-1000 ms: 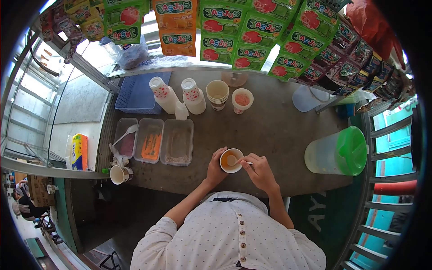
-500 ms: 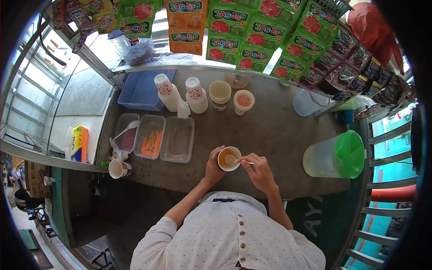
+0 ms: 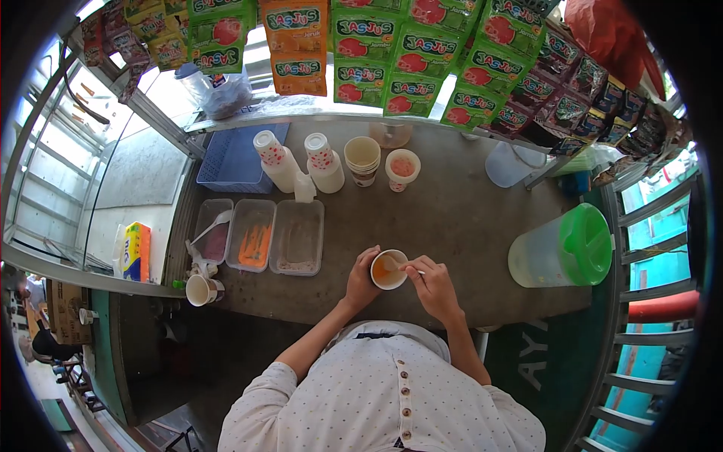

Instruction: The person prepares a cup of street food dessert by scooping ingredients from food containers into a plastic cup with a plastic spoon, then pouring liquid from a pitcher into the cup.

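Near the counter's front edge, my left hand [image 3: 362, 283] is wrapped around the left side of a white paper cup [image 3: 388, 284]. Orange liquid [image 3: 390, 265] shows inside it. My right hand [image 3: 434, 291] pinches the pale handle of a spoon [image 3: 404, 268] at the cup's right rim. The spoon's lower end dips into the liquid and is mostly hidden.
Left on the counter [image 3: 452, 218] are plastic tubs [image 3: 276, 263], one with orange sachets [image 3: 255, 242], and a paper cup [image 3: 202, 291]. Behind stand stacked cups [image 3: 325, 178] and a cup of pink contents [image 3: 402, 167]. A green-lidded pitcher [image 3: 538, 256] stands right; drink sachets [image 3: 422, 64] hang overhead.
The spoon has shifted within the cup, so its bowl, visible earlier, is now mostly hidden. Both hands keep their grips. The whole view has tilted slightly.
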`<state>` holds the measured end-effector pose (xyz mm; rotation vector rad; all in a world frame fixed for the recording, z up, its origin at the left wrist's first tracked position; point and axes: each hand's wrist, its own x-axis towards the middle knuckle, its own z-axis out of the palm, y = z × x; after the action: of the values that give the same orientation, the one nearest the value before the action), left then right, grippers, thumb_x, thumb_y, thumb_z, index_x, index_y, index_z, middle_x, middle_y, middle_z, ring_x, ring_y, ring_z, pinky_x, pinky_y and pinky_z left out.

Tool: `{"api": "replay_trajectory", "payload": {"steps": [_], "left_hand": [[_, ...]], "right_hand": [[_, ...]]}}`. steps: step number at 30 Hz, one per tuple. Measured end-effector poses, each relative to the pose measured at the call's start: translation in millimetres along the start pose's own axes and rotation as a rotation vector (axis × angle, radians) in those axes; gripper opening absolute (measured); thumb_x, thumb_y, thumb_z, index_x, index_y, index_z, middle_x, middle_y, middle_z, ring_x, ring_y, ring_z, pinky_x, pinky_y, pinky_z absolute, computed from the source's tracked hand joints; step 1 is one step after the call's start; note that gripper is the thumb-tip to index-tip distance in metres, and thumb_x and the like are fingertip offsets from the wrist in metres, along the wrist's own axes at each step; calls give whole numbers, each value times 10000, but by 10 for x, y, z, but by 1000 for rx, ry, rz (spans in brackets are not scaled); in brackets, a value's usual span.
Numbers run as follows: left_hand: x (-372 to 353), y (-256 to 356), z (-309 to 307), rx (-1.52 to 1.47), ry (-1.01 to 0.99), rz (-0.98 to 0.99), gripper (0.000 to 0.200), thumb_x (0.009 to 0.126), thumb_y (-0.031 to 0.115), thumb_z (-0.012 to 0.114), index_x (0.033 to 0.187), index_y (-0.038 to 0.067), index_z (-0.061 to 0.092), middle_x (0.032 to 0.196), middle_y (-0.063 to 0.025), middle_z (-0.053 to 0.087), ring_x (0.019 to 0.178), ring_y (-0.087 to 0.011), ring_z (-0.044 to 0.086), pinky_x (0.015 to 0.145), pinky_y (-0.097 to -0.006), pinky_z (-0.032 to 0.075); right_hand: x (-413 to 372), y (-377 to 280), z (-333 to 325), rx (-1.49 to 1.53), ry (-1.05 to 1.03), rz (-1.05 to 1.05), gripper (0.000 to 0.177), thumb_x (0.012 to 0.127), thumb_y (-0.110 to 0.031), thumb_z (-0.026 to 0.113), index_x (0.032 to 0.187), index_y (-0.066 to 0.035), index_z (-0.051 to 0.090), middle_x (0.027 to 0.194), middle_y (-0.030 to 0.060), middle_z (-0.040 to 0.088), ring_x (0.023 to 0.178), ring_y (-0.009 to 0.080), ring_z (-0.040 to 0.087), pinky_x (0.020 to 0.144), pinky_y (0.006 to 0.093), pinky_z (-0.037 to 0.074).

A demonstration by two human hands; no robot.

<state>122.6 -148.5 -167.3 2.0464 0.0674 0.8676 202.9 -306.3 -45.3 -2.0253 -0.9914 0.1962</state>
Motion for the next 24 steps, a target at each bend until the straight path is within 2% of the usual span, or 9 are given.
{"api": "replay_trajectory", "payload": {"steps": [1,3,4,6,10,12,21,24], "left_hand": [[-7,16,-8,7,-8,19,757,604,62,823,1228,60,394,1234,-161,521,1137,-330,523,947,-383,458],[-25,38,-13,8,-12,-6,753,603,52,827,1220,70,397,1231,-154,530,1136,-326,524,944,-382,457],[-16,38,-12,4,-10,-22,750,601,42,831,1213,81,400,1228,-147,539,1136,-323,525,941,-381,456],[3,34,-14,18,-11,-5,747,603,43,829,1212,81,399,1229,-147,538,1136,-323,524,939,-379,459],[4,30,-6,27,-43,38,750,615,57,811,1233,73,385,1236,-170,511,1107,-335,541,916,-389,479],[3,25,-8,26,-53,32,746,617,55,809,1232,73,387,1236,-170,511,1104,-335,543,914,-389,480],[-14,-3,-7,20,-28,32,763,602,68,820,1230,77,387,1239,-168,511,1112,-337,538,912,-393,482],[-8,-13,23,10,-20,27,769,596,71,824,1229,75,388,1243,-164,511,1121,-334,533,916,-392,480]], "right_hand": [[-10,2,-5,6,-3,3,274,956,-227,484,928,-29,671,824,109,623,674,222,577,622,318,425],[-27,-4,-13,151,-117,158,235,947,-229,478,947,-70,652,871,58,618,782,224,576,739,341,366],[-32,-13,-1,152,-113,160,235,947,-229,478,947,-70,652,871,58,618,782,224,576,739,341,366],[-30,-35,7,128,6,57,277,954,-226,491,944,-13,668,836,130,625,685,229,587,615,314,443],[-44,-20,21,142,31,41,275,953,-222,492,944,-12,669,833,129,627,685,228,590,618,312,448],[-54,-3,31,150,-19,138,249,951,-241,473,955,-76,659,903,53,632,798,219,586,744,336,367],[-29,-39,-6,-44,-27,100,243,951,-231,468,917,-75,650,900,59,633,785,230,583,751,347,366],[-32,-10,38,67,-54,71,269,950,-227,478,869,-36,649,831,84,625,725,249,579,701,342,389]]}}
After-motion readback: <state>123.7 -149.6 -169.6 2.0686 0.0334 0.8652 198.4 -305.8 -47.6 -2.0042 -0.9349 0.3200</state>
